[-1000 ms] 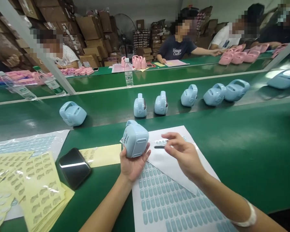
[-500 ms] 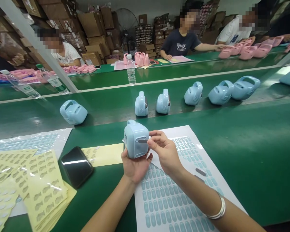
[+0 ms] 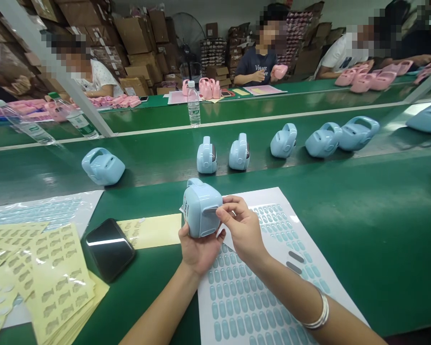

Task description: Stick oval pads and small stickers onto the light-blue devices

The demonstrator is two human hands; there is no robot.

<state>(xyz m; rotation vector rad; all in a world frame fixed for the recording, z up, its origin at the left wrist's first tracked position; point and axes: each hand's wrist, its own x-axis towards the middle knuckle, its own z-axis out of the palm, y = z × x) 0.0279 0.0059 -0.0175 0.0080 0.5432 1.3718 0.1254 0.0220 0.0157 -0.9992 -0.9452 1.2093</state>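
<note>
A light-blue plastic casing [image 3: 197, 196] with a handle on top rests in my left hand [image 3: 201, 253], gripped from below. One side of the casing, which has a rounded oblong recess, is turned towards me. My right hand [image 3: 244, 229] pinches the end of a grey oblong sticker [image 3: 210, 210] between thumb and forefinger. The sticker's other end lies at the recess; whether it is stuck down I cannot tell. Beneath my hands is a white sheet [image 3: 323, 306] with rows of blue oblong stickers. Loose grey strips [image 3: 293, 267] lie on it.
Several similar blue casings [image 3: 206, 160] stand along the belt [image 3: 158, 165] ahead. To the left are a black phone [image 3: 110, 249], a yellow strip of paper [image 3: 158, 231] and yellow sticker sheets [image 3: 62, 282]. Across the belt, people handle pink casings [image 3: 362, 82]; a water bottle [image 3: 193, 108] stands there.
My right hand has moved slightly left, bringing the grey sticker further over the recess. The casing stays in my left hand. A person opposite now holds up a pink casing.
</note>
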